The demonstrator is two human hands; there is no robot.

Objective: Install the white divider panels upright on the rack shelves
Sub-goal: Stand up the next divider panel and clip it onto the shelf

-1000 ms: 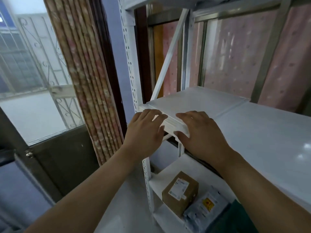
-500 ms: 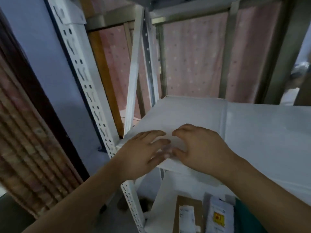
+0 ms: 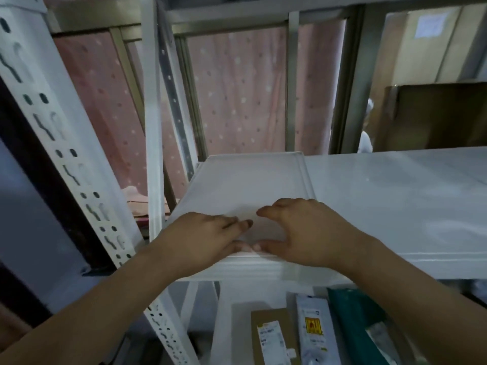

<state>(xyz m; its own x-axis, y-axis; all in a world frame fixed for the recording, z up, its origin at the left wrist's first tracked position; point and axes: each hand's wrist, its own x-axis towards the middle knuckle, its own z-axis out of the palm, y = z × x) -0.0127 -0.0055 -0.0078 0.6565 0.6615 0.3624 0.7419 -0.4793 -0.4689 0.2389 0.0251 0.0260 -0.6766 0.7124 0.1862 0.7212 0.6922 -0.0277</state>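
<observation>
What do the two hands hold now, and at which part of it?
Left hand and right hand rest on the flat white divider panel at its near edge, fingers on top, thumbs at the front. A true grip cannot be told.

White panel (image 3: 253, 183), pink dotted curtain (image 3: 237, 88)

Divider panel (image 3: 250, 185), centre: near edge covered by left hand (image 3: 200, 241) and right hand (image 3: 303, 233); whether the thumbs hook under it cannot be told.
Cardboard box (image 3: 274, 335), grey parcel (image 3: 313, 330), green package (image 3: 361, 320), 6 o'clock: cut by bottom edge; label print illegible.
Brown carton (image 3: 434, 117), 2 o'clock: cut at right edge.
</observation>
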